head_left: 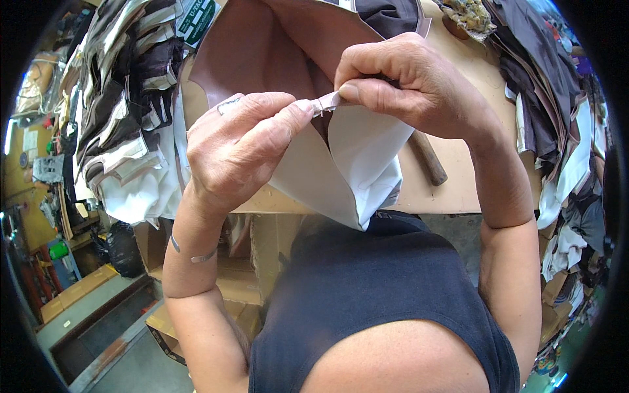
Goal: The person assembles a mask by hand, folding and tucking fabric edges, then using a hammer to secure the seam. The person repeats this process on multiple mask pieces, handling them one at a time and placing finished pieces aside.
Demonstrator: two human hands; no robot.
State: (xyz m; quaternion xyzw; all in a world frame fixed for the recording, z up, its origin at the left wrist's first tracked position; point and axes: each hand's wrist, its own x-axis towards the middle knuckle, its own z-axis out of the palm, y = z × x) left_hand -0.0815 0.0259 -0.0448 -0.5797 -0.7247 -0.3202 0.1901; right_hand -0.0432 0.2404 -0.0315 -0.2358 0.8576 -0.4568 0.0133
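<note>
The table (468,187) fills the upper centre of the frame. The workpiece (363,141), white outside and pinkish-brown inside, lies at upper centre, its tip past the table's lower edge. Left hand (239,147) and right hand (416,85): each pinches one end of a narrow strip (329,101) above it. Whether the strip joins the workpiece cannot be confirmed. Recommended: grip close to the strip's middle, keep edges aligned, apply even tension.

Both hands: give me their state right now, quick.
Left hand: closed, pinching the left end of a small pale strip.
Right hand: closed, pinching the strip's right end.
</note>
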